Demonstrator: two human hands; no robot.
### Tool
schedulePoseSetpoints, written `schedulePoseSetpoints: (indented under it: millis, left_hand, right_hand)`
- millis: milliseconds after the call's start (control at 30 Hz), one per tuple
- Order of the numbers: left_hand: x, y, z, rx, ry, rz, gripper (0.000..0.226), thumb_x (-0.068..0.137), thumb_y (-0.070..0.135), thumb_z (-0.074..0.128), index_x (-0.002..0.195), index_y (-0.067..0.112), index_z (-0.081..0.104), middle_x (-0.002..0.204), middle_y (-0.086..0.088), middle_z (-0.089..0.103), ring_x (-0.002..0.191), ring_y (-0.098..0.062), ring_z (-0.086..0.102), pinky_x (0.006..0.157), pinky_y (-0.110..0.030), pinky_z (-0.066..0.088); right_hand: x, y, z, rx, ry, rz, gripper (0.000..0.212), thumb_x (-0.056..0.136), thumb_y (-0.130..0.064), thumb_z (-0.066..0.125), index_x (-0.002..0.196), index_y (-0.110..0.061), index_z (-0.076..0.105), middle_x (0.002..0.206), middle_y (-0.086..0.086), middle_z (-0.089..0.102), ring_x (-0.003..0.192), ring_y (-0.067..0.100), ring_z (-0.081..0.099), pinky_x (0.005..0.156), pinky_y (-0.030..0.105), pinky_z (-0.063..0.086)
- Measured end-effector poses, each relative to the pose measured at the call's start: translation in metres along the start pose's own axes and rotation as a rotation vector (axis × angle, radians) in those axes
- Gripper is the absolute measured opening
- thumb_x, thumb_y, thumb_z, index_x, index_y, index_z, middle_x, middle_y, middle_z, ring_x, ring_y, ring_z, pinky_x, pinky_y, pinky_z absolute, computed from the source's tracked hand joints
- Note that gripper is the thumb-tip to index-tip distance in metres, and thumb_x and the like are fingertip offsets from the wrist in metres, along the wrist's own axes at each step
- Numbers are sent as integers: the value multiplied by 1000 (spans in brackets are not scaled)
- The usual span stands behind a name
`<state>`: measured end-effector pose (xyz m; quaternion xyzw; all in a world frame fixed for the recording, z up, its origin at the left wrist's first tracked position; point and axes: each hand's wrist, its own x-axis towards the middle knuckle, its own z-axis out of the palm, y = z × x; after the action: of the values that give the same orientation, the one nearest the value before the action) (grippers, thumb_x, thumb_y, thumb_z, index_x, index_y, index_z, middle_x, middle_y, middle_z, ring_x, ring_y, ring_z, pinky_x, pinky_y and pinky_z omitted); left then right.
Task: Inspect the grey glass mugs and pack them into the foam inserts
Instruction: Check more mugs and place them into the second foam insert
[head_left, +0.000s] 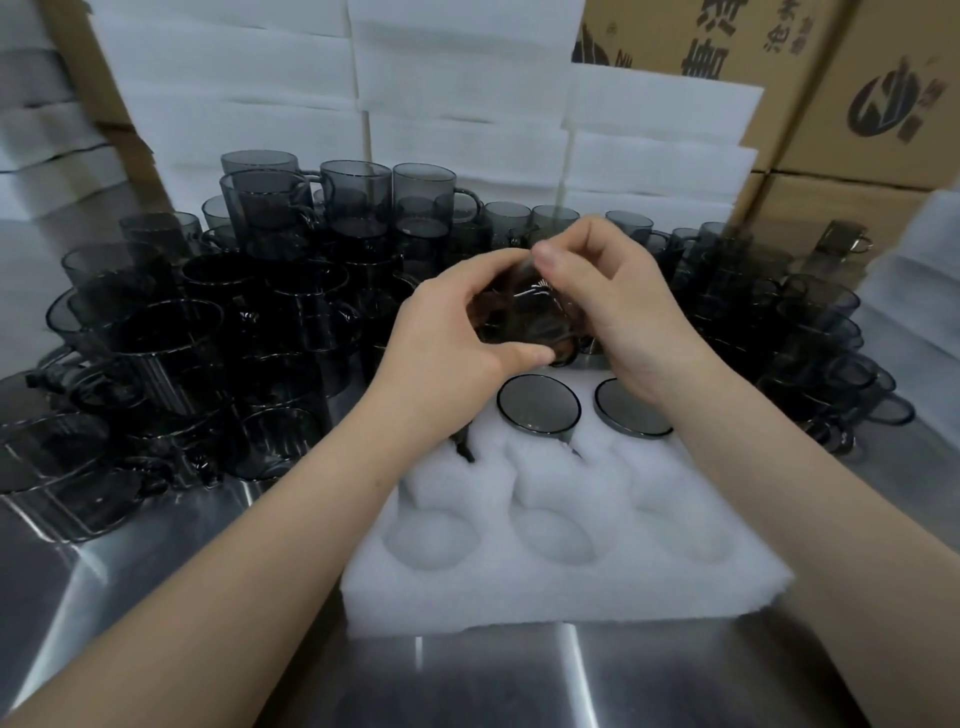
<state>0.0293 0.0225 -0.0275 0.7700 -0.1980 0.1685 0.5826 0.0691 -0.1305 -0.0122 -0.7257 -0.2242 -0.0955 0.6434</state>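
We grip one mug (524, 317) in both hands, left hand (447, 332) and right hand (618, 301) clamped round it. It hangs tilted above the foam insert (571, 587); the empty pockets (550, 535) lie below, nearer us.

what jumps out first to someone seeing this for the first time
The left hand and right hand together hold a grey glass mug at the centre, just above a white foam insert with two packed mugs showing in its far row. Behind and to either side, a dense crowd of loose mugs covers the steel table.
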Motion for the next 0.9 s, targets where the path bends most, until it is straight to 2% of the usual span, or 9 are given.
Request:
schedulePoseSetpoints:
  millis: [167,233,300,400,467,567,633,767,900]
  left_hand:
    - [0,1,1,-106,-48,8,63,66,5,81,122,24,60,115,5,69,110,-9,64,101,-31,48]
    - [1,0,-1,-187,-44,0,59,71,-6,78,121,19,60,113,3,69,107,-9,65,98,-27,50]
    - [1,-1,-2,-248,-34,-11,55,75,-11,73,122,13,59,113,-1,68,105,-9,66,94,-24,51]
    - [2,-1,-3,-309,-10,-30,52,78,-12,69,126,4,57,114,-5,67,101,-7,66,88,-19,50]
    - [3,-1,-5,-330,5,-45,48,79,-11,69,123,5,58,110,-3,68,97,-5,67,84,-17,50]
    - [3,-2,-5,-278,11,-47,47,78,-5,73,119,13,60,108,0,69,97,-4,67,85,-18,51]
    - [1,-1,-2,-203,8,-30,49,71,5,76,115,23,62,107,1,70,99,-7,67,89,-25,52]
    - [0,-1,2,-91,7,-28,56,62,19,79,115,29,63,107,7,71,105,-13,67,97,-39,51]
    - [-1,0,3,-59,0,-56,61,59,19,83,116,24,62,109,8,70,107,-10,65,100,-37,49]
  right_hand:
    - [3,1,-2,120,92,115,27,92,-31,62,68,-20,60,75,9,62,62,19,54,53,26,40]
    - [4,0,-3,238,13,160,22,97,-26,54,83,-14,67,78,7,65,63,20,54,51,24,38]
    - [5,0,-5,345,-80,209,26,97,-24,49,105,-8,68,97,16,63,80,31,49,63,30,35]
    - [5,0,-10,457,-197,230,54,90,-21,49,138,3,45,123,22,46,94,35,30,72,32,29]
    - [4,0,-10,477,-266,204,70,81,-23,63,142,3,40,129,20,45,95,32,29,75,28,32]
    - [3,2,-12,487,-306,211,81,62,-27,85,132,-3,52,124,19,52,103,32,37,85,37,33]
    - [3,2,-10,415,-256,223,64,61,-25,86,116,-8,59,114,19,55,99,33,45,81,42,33]
    - [0,-3,-1,174,-62,159,11,84,-27,68,83,-19,59,74,-2,62,51,10,48,43,19,32]
    - [1,-3,2,76,48,126,29,96,-26,58,69,-20,51,53,-11,52,41,7,39,38,16,27]
